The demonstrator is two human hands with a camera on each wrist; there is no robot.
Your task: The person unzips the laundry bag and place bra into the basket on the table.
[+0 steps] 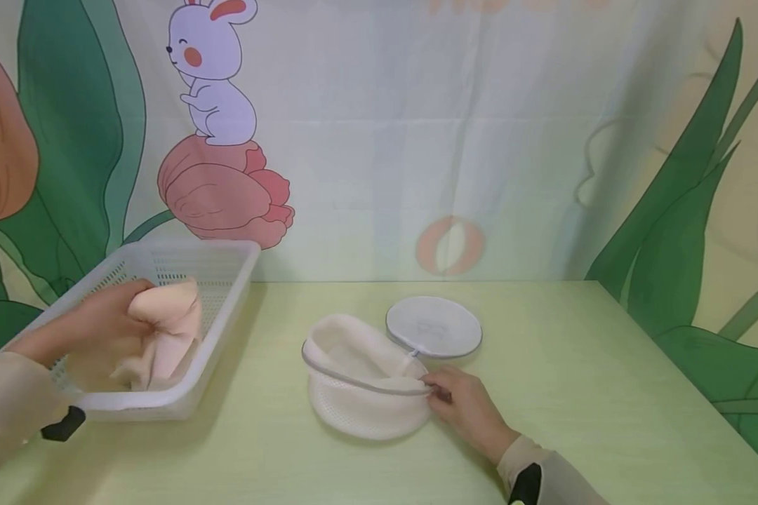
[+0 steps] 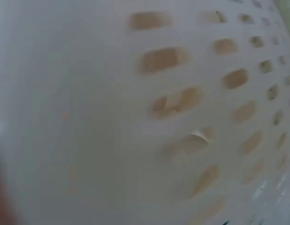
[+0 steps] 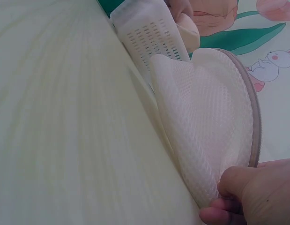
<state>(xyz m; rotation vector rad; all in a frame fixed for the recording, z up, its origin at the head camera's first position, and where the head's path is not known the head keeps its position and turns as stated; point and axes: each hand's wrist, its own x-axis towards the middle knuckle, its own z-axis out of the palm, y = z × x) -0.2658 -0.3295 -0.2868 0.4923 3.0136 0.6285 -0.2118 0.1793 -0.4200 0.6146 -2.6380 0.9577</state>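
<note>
In the head view my left hand grips a peach-coloured soft garment with a rounded, cup-like fold, over the white plastic basket. More beige fabric shows below the hand inside the basket. At the middle of the table stands a white mesh laundry bag, its zipped mouth open and its round lid folded back behind it. With thumb and fingers my right hand pinches the bag's grey zip rim at the right side. The right wrist view shows this right hand at the rim.
The basket's slotted wall fills the left wrist view and hides the left hand's work there. A pale green table lies beneath everything. Behind it hangs a printed cloth with a rabbit and flowers.
</note>
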